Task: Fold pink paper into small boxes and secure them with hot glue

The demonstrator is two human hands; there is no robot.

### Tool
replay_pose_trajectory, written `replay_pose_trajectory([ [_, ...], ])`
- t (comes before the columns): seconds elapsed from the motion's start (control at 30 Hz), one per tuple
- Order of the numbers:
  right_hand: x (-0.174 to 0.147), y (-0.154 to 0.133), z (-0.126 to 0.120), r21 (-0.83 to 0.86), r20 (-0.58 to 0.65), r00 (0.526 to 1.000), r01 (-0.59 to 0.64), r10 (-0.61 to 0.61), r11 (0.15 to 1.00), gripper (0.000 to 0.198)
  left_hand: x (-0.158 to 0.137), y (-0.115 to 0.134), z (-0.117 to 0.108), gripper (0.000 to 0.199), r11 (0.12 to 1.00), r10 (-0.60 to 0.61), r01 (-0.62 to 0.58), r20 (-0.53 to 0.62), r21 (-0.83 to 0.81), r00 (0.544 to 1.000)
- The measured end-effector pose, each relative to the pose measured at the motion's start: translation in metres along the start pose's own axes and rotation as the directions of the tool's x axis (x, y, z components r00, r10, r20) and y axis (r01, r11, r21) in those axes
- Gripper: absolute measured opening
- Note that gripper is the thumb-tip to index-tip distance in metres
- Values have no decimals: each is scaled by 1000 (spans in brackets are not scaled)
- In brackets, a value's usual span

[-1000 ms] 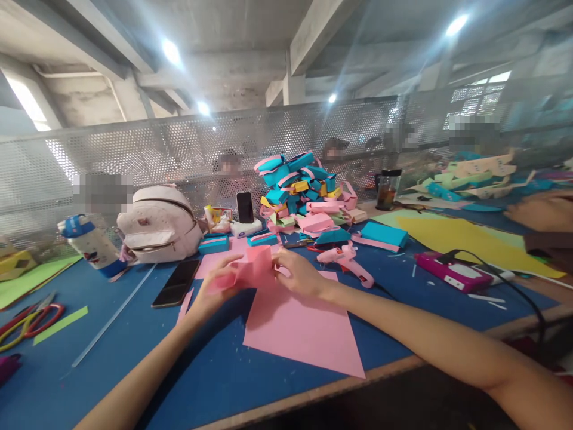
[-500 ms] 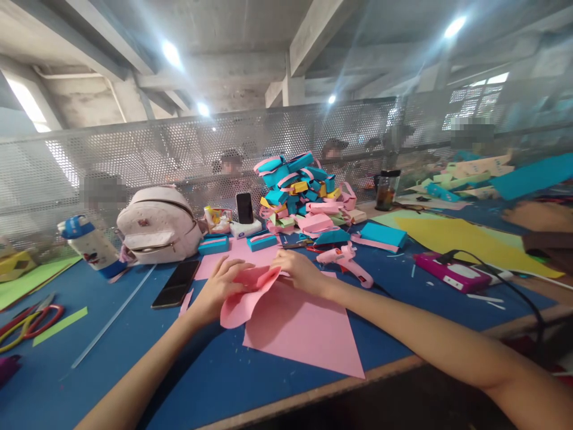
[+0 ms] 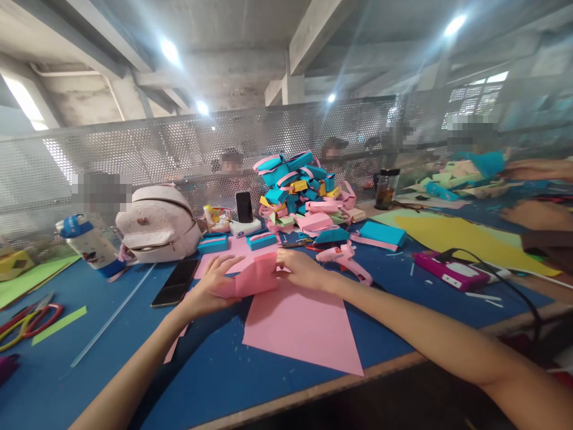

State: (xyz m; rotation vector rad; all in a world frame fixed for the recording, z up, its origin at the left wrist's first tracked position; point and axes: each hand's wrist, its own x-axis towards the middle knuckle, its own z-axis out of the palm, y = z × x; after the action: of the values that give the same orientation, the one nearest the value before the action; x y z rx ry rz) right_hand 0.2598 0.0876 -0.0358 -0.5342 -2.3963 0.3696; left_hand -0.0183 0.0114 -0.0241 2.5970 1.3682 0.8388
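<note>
A folded piece of pink paper [image 3: 257, 276] is held up between both hands, bent into a shallow curved wall. My left hand [image 3: 215, 283] supports its left end, thumb below and fingers above. At the right end, my right hand [image 3: 298, 269] pinches the paper's edge. Under them a flat pink sheet [image 3: 308, 331] lies on the blue table [image 3: 215, 382]. A pink glue gun [image 3: 344, 260] rests just beyond my right wrist. Behind the hands sit two small blue paper boxes [image 3: 213, 243] with pink strips.
A heap of blue, pink and yellow paper boxes [image 3: 298, 188] rises at the back. Left are a backpack [image 3: 159, 224], a bottle [image 3: 92, 245], a phone [image 3: 174, 283] and scissors [image 3: 33, 319]. Right are a purple device [image 3: 450, 270], yellow paper [image 3: 474, 242] and a co-worker's hand [image 3: 532, 214].
The pink paper has gone from a loose, drooping curve to a more upright, folded shape. My left hand has shifted slightly left. At right, the co-worker's blue sheet has moved away.
</note>
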Motion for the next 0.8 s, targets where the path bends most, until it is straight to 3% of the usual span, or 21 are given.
replay_pose_trajectory([
  [0.07, 0, 0, 1, 89, 20, 998, -56, 54, 995, 23, -2, -2, 4, 74, 977, -146, 135, -60, -164, 987],
  [0.17, 1, 1, 4, 135, 40, 995, -92, 87, 987, 25, -7, -5, 10, 62, 862, -384, 344, -37, -372, 923],
  [0.27, 1, 2, 7, 178, 41, 991, -131, 126, 975, 21, -9, -5, 13, 57, 798, -502, 445, -40, -405, 864],
  [0.5, 1, -1, 8, 268, -22, 976, -203, 217, 942, 14, -6, -4, 7, 64, 793, -463, 366, -92, -487, 881],
  [0.63, 2, 2, 11, 352, -95, 954, -234, 283, 907, 28, -2, -11, 6, 53, 797, -423, 327, -83, -508, 902],
  [0.8, 4, 8, 18, 496, -135, 925, -247, 355, 832, 23, 3, -9, 7, 46, 771, -378, 285, -49, -569, 925],
])
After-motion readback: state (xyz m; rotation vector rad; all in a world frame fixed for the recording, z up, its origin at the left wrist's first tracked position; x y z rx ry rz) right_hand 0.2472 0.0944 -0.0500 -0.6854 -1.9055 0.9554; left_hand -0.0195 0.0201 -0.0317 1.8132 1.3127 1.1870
